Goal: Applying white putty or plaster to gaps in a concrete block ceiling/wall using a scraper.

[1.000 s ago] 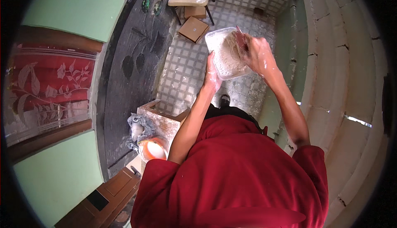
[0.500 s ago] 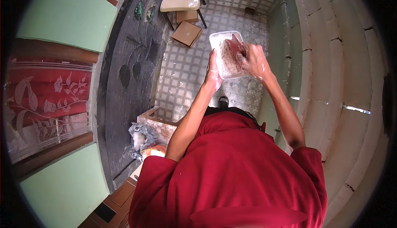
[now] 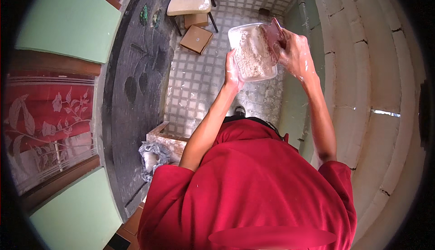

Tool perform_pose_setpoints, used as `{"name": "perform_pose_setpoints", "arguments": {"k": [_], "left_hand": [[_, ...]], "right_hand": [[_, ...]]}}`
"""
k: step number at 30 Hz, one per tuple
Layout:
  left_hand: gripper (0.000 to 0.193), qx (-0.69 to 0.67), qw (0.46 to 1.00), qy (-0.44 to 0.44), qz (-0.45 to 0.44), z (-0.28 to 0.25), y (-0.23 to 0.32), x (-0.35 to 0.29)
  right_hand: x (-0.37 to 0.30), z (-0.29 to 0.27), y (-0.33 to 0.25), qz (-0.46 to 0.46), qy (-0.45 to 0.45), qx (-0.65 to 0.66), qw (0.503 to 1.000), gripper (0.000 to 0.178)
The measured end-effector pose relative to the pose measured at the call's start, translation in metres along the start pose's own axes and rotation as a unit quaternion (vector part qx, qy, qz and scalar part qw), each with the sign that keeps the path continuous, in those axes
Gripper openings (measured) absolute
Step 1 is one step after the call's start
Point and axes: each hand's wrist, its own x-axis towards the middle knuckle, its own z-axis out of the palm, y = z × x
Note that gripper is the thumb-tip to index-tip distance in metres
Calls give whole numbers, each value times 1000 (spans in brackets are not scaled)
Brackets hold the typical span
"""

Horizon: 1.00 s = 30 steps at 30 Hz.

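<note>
My left hand (image 3: 233, 72) grips the near left side of a shallow white plastic tub (image 3: 234, 32), held up over the floor. Inside lies a pale, crumbly-looking paste (image 3: 248, 59), with a smooth streak through it. A flat dark-red scraper (image 3: 274, 36) is pinched in my right hand (image 3: 297, 56) at the tub's right side. Its blade stands tilted along the rim; whether it touches the paste, I cannot tell. White smears mark both hands.
A cream-seated chair (image 3: 189, 1) stands ahead, cardboard boxes (image 3: 196, 39) under and beside it. A dark carved door (image 3: 129, 69) is on the left, a cracked pale wall (image 3: 349, 78) on the right. Near my left elbow, a grey plastic bag (image 3: 152, 159) sits by a smeared wooden piece (image 3: 168, 140).
My right hand has drawn the scraper from the tub's middle to its right rim. The tub has tilted and shifted slightly, and a smooth streak now shows in the paste.
</note>
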Motion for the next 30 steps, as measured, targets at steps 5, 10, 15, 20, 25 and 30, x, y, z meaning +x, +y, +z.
{"name": "perform_pose_setpoints", "arguments": {"k": [5,10,15,20,25,30], "left_hand": [[57,15,1000,-7,2,-21,13,9],[47,41,998,-15,52,-51,11,30],[43,149,980,8,131,-55,16,22],[46,181,970,34,156,-57,16,14],[49,202,971,48,121,-57,15,17],[51,165,984,48,56,-57,0,16]], "right_hand": [[7,24,-5,-19,13,-17,1000,19],[13,55,0,-83,27,-71,994,21],[11,80,4,-88,29,-61,994,22],[11,91,32,-98,-2,-26,995,17],[4,89,40,-57,-11,17,998,18],[-9,87,53,1,-31,55,998,22]]}}
